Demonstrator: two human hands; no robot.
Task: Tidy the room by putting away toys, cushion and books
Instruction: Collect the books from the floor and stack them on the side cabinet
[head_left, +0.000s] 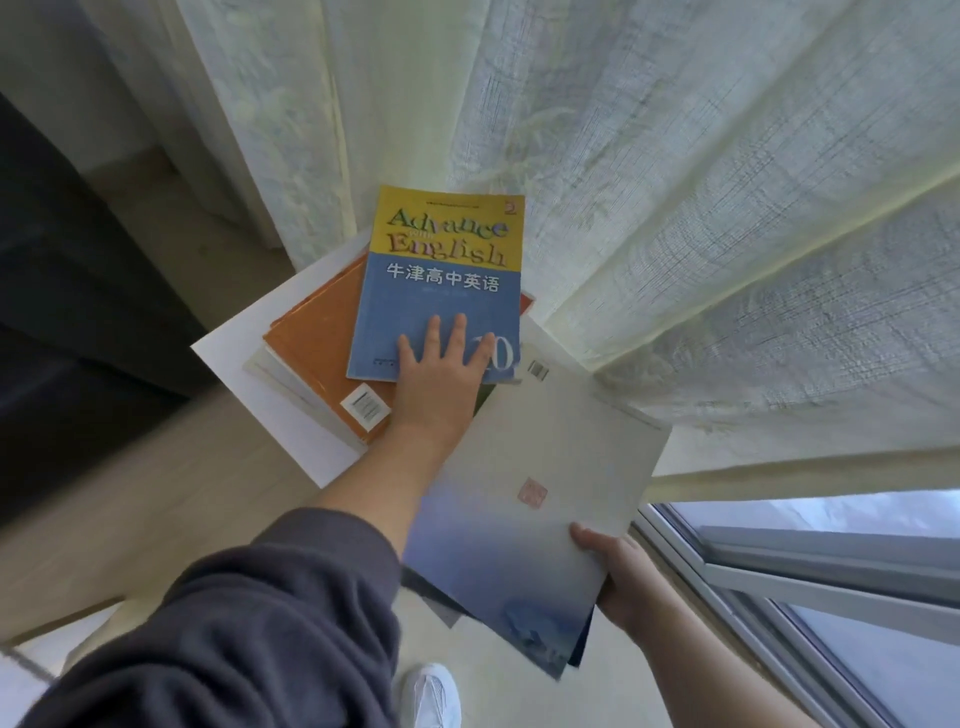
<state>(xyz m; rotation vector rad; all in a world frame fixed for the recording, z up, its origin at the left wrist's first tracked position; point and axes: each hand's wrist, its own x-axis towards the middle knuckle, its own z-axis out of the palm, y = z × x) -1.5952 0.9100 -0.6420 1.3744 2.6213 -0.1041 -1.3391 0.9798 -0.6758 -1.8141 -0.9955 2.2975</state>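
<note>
the dark sleeve (234, 623) of the left arm fills the near corner and leads away to the left hand (441, 374). this hand lies flat, fingers straight and spread, on the near edge of the advance with english textbook (441, 270). that textbook tops a stack with an orange book (317, 353) on the white tabletop (234, 358), its long axis pointing away toward the curtain (675, 208). the right hand (623, 577), nearer and to the right, grips a grey-blue book (535, 493) whose far corner reaches the stack.
</note>
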